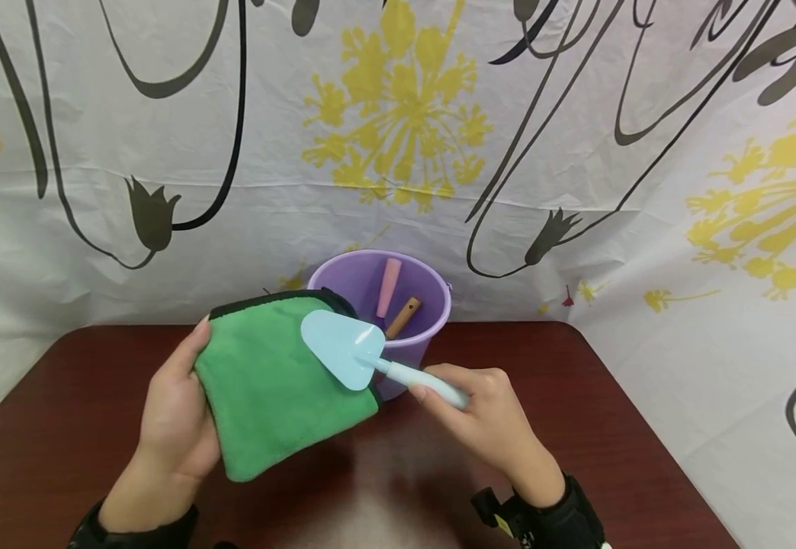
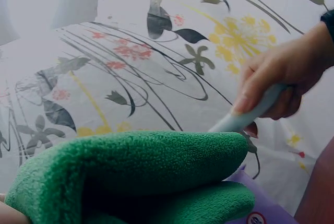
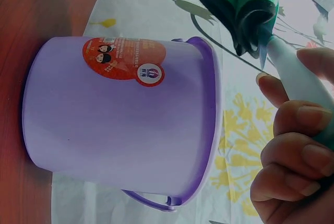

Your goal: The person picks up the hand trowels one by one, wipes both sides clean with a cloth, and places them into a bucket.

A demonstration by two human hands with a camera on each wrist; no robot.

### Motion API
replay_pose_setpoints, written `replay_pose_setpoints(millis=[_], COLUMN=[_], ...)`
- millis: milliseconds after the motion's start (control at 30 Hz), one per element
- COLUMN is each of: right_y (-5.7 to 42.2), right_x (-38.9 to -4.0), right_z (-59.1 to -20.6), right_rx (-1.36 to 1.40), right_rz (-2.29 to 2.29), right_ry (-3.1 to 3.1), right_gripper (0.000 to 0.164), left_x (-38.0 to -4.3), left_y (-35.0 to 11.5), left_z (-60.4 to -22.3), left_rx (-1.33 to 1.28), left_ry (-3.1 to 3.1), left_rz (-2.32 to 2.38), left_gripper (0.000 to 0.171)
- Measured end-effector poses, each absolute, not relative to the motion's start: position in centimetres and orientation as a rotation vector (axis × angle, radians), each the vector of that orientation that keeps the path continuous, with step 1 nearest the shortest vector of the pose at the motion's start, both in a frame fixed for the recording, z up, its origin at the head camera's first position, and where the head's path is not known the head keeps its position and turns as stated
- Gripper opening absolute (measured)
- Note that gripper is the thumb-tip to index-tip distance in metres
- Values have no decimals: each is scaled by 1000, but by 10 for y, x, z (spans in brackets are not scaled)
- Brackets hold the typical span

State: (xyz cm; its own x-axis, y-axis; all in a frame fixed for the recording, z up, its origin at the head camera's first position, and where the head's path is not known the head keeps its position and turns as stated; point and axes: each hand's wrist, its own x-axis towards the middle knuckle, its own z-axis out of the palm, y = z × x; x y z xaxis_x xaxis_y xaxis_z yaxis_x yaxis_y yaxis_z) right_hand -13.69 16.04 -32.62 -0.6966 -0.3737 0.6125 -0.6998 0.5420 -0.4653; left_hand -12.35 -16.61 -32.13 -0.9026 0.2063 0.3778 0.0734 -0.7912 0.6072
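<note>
A folded green cloth (image 1: 268,396) with a dark edge is gripped at its left side by my left hand (image 1: 178,412). My right hand (image 1: 483,412) holds a small light-blue trowel (image 1: 339,343) by its pale handle, fingers curled round it in the right wrist view. The trowel's blade lies over the cloth's upper right part in the head view; whether it presses on the cloth I cannot tell. In the left wrist view the cloth (image 2: 146,156) shows its fold, and the blade is hidden behind it.
Behind the cloth a purple bucket (image 1: 432,305) stands on the dark red-brown table (image 1: 542,366). Inside it are a pink handle (image 1: 389,286) and a brown wooden handle (image 1: 405,316). An orange label (image 3: 120,57) is on its side. A patterned sheet (image 1: 247,152) hangs behind.
</note>
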Motion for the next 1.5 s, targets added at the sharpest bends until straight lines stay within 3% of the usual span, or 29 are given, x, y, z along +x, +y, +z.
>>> replay_pose_setpoints(millis=[567,767,1000,1100,1200,1267,1367,1500], right_y=[161,160,158,158,159,159,159,157], right_x=[-135,-135,-134,-132,-130,-129,-128,-128], right_z=[-324,-325,-326,-324,-323,-322,-321,-322], right_rx=[822,823,849,838,819,804,800,819], right_rz=[1016,885,828,845,857,843,794,733], right_ry=[-2379,-2411,-2407,-2420,-2425,-2423,-2408,-2377], right_gripper=[5,5,7,8,7,6,6,7], left_x=[-125,-119,-106,-101,-98,-98,-97,-96], left_y=[-179,-168,-146,-125,-106,-97,-88,-83], left_z=[-317,-313,-309,-313,-320,-323,-325,-331], left_rx=[698,473,318,514,974,1201,1275,1301], left_ry=[786,1430,2123,2552,2893,3016,3205,3310], left_rz=[2996,3058,2876,2706,2388,2156,1792,1536], left_gripper=[33,28,46,45,28,33,47,48])
